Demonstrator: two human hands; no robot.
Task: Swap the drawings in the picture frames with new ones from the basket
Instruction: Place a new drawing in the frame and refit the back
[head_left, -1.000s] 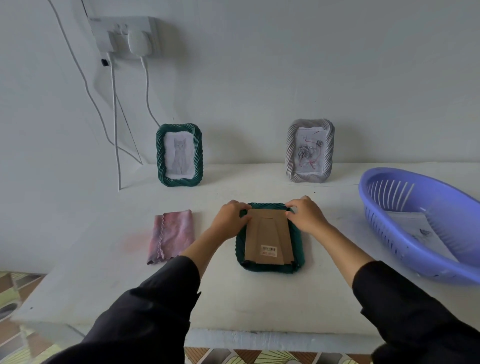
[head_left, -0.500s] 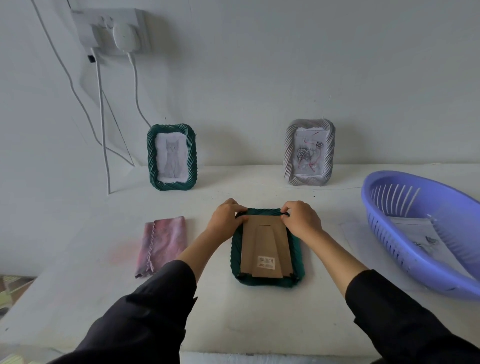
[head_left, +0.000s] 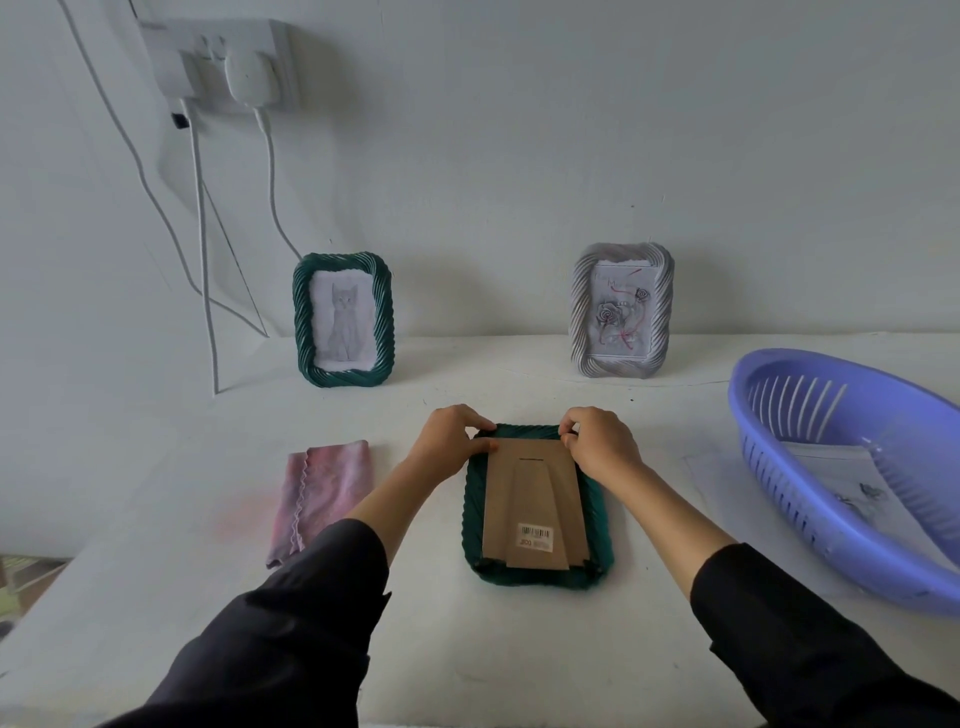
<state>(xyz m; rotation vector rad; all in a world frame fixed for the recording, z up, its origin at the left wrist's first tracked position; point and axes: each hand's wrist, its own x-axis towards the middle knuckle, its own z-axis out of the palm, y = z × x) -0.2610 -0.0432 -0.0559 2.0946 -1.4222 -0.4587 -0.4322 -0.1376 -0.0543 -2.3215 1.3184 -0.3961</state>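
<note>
A plain white painted wall (head_left: 519, 156) rises behind a white bench (head_left: 467, 649). High on the left sits a white double wall socket (head_left: 171, 57) holding a white plug (head_left: 247, 78), with white cables (head_left: 202, 234) trailing down to the bench. Patterned floor tiles (head_left: 26, 577) show at lower left. The light is soft and even.

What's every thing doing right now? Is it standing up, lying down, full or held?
Face-down frame: lying flat, cardboard back on.
Cat frame: standing, drawing inside.
Grey frame: standing, rose drawing inside.
Basket: holds paper sheets.
Pink cloth: folded, lying flat.
Left hand: grips frame's top left corner.
Right hand: pinches top right corner.
Charger: plugged in.
</note>
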